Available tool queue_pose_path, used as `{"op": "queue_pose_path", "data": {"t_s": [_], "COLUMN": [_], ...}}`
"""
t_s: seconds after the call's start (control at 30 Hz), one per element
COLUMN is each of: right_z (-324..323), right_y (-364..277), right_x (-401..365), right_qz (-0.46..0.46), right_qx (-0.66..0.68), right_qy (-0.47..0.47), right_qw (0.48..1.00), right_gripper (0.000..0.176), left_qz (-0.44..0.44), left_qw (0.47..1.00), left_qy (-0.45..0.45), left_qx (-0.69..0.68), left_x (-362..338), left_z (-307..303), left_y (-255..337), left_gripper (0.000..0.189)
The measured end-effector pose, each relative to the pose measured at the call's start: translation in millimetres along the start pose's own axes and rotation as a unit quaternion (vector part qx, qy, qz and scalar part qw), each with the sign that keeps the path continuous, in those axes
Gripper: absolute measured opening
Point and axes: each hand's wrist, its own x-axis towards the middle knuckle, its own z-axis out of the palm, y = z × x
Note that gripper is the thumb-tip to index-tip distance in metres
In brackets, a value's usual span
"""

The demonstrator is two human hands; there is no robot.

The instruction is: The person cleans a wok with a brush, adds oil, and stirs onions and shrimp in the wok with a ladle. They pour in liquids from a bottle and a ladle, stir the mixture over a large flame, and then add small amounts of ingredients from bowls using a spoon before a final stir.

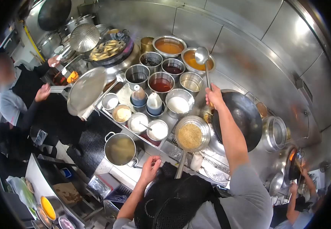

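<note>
Head view, right hand (213,95) outstretched, gripping ladle (201,55); left hand (150,168) loosely open on counter (132,172) edge

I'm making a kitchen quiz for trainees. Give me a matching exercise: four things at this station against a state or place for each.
1 ladle
2 strainer
3 wok
4 pot

a olive-brown liquid inside
b dark inside
c held in the right hand
d yellow grains inside

Pairs: 1-c, 2-d, 3-b, 4-a
</note>
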Motion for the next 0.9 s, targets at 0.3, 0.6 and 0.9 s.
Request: {"op": "queue_pose_path", "data": {"t_s": [0.3, 0.6, 0.9], "right_z": [11, -23, -38], "right_y": [-5, -43, -31], "right_x": [57, 34, 1], "right_qz": [0.1, 0.09, 0.022], "right_qx": [0.067, 0.295, 0.202], "right_qy": [-0.089, -0.066, -0.043], "right_qw": [0.989, 0.949, 0.978], "right_gripper": [0.014, 0.015, 0.013], "left_qz": [-0.006, -0.001, 0.002], "left_qw": [1.0, 1.0, 0.999], "left_qy": [0.028, 0.015, 0.018], "left_qx": [0.003, 0.009, 0.041], "left_x": [1, 2, -12], "left_z": [-17, -17, -7], "left_y": [-15, -9, -2], "left_gripper": [0.029, 0.028, 0.027]}}
